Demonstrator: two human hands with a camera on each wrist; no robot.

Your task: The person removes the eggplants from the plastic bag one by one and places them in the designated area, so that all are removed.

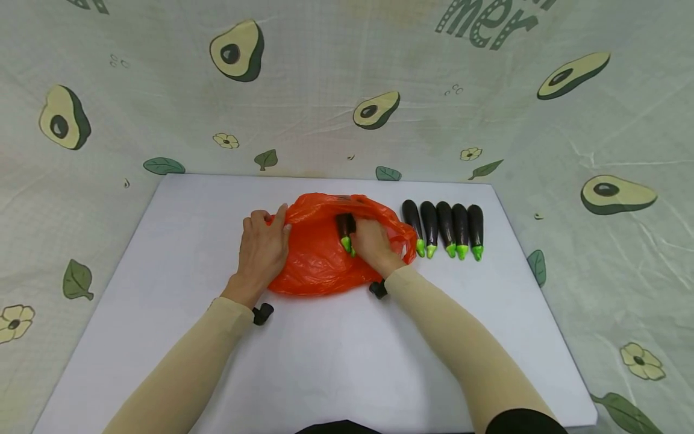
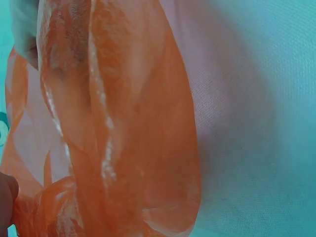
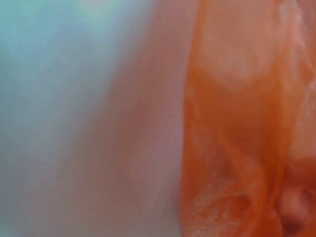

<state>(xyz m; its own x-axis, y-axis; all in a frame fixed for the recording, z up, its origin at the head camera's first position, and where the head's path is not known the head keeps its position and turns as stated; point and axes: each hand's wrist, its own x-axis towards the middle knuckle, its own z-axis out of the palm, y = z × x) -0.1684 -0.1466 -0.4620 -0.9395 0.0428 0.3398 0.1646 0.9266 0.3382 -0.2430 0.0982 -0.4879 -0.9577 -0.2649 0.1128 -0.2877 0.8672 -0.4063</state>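
Observation:
A thin red plastic bag [image 1: 317, 265] lies on the white table with its mouth spread. My left hand [image 1: 262, 250] grips the bag's left edge, thumb toward the opening. Inside the mouth, my right hand [image 1: 371, 241] holds a small dark eggplant [image 1: 344, 226] with a bright green stem end pointing down; another green tip shows close beside it. The bag's film [image 2: 143, 123] fills much of the left wrist view. In the right wrist view, the orange-looking bag [image 3: 227, 123] covers most of that hand, so its fingers are largely hidden.
Several eggplants [image 1: 445, 226] stand in a row to the right of the bag, green ends toward me. The white tabletop [image 1: 325, 361] ends at a back edge before a cloth [image 1: 314, 120] printed with avocados. Black wrist camera mounts [image 1: 263, 314] sit under the wrists.

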